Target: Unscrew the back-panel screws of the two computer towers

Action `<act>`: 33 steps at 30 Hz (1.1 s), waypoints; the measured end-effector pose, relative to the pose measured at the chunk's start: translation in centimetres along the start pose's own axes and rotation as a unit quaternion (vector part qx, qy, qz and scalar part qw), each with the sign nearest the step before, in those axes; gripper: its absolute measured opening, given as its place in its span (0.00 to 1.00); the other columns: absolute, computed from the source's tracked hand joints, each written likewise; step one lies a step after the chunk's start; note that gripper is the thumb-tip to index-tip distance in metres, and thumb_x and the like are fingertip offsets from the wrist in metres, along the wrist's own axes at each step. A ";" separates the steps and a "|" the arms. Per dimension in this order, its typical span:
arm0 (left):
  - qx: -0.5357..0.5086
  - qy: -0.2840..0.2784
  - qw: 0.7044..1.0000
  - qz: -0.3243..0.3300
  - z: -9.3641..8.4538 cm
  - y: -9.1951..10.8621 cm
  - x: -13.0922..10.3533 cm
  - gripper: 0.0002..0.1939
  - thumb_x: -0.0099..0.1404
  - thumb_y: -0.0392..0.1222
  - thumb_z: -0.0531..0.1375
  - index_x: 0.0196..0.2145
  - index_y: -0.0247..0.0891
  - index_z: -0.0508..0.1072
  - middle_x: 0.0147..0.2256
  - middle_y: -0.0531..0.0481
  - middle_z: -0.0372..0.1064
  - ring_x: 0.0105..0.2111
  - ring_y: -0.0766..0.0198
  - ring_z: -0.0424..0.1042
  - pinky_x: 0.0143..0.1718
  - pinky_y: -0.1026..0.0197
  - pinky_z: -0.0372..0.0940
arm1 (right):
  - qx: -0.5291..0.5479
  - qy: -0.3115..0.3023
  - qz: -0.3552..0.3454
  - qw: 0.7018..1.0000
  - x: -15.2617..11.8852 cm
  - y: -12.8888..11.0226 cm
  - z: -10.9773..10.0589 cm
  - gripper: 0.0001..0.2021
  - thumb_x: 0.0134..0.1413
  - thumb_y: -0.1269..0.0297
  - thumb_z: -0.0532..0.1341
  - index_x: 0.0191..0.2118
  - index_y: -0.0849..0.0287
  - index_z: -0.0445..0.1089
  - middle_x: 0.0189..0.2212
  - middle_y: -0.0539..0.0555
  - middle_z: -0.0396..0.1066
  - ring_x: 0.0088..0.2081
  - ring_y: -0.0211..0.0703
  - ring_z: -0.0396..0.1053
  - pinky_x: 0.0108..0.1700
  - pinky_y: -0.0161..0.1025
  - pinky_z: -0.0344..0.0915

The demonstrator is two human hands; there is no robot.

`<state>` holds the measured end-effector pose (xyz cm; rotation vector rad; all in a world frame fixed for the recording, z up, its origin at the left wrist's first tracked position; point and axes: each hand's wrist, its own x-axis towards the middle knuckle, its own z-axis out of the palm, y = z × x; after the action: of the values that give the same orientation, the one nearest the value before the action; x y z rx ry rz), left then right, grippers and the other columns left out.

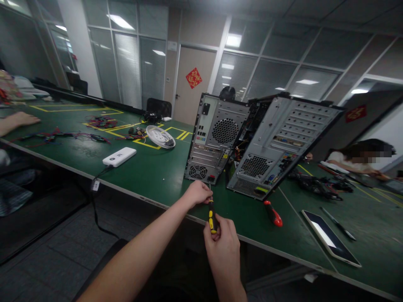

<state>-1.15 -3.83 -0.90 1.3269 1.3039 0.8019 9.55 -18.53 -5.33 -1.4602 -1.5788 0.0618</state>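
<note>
In my right hand (223, 243) is the end of a black and yellow screwdriver (212, 218), gripped between thumb and fingers. Its shaft points away from me, toward the lower rear edge of a computer case (206, 142) standing on the table. My left hand (199, 193) is closed around the front of the screwdriver, near its shaft, just below the case's power socket. The tip is too small to make out, so I cannot tell whether it touches a screw. A second computer case (252, 142), leaning to the right, stands beside the first.
Right of the cases lie a red-handled tool (273, 214), a tablet or phone (330, 239), a pen (338, 223) and black cables (321, 184). Leftward on the green table (151, 167) are a white power bank (119, 157), a round white plate (160, 136) and wires (63, 135). Other people sit at both sides.
</note>
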 end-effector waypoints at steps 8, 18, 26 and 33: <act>0.006 -0.002 1.000 -0.002 0.0 0.1 0.1 0.10 0.67 0.33 0.63 0.27 0.31 0.79 0.29 0.45 0.81 0.21 0.70 0.73 0.28 0.68 0.69 | -0.007 -0.004 0.006 1.000 0.2 -0.2 0.0 0.13 0.67 0.60 0.60 0.50 0.61 0.76 0.40 0.56 0.72 0.27 0.39 0.70 0.31 0.38 0.74; -0.002 -0.002 1.000 -0.007 0.0 0.2 0.2 0.11 0.67 0.33 0.63 0.26 0.32 0.78 0.29 0.46 0.80 0.21 0.70 0.73 0.29 0.67 0.71 | -0.007 -0.008 0.011 1.000 0.2 -0.1 0.0 0.13 0.68 0.60 0.59 0.51 0.60 0.76 0.40 0.57 0.72 0.29 0.41 0.71 0.31 0.39 0.74; -0.005 -0.003 1.000 -0.004 0.0 0.1 0.4 0.11 0.68 0.33 0.63 0.26 0.30 0.78 0.29 0.45 0.80 0.21 0.71 0.72 0.29 0.68 0.70 | 0.003 -0.004 0.016 1.000 0.3 -0.1 0.1 0.15 0.69 0.57 0.58 0.50 0.61 0.76 0.41 0.57 0.73 0.30 0.42 0.73 0.32 0.39 0.75; -0.008 0.000 1.000 -0.005 0.1 0.0 0.7 0.11 0.67 0.33 0.63 0.26 0.31 0.79 0.28 0.45 0.81 0.21 0.71 0.72 0.29 0.68 0.71 | 0.002 -0.006 0.019 1.000 0.4 -0.2 0.2 0.15 0.69 0.56 0.59 0.51 0.60 0.76 0.41 0.57 0.72 0.30 0.42 0.72 0.33 0.40 0.76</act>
<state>-0.94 -3.21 -1.06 1.3065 1.3011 0.8036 9.36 -18.16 -5.05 -1.4901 -1.5592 0.0959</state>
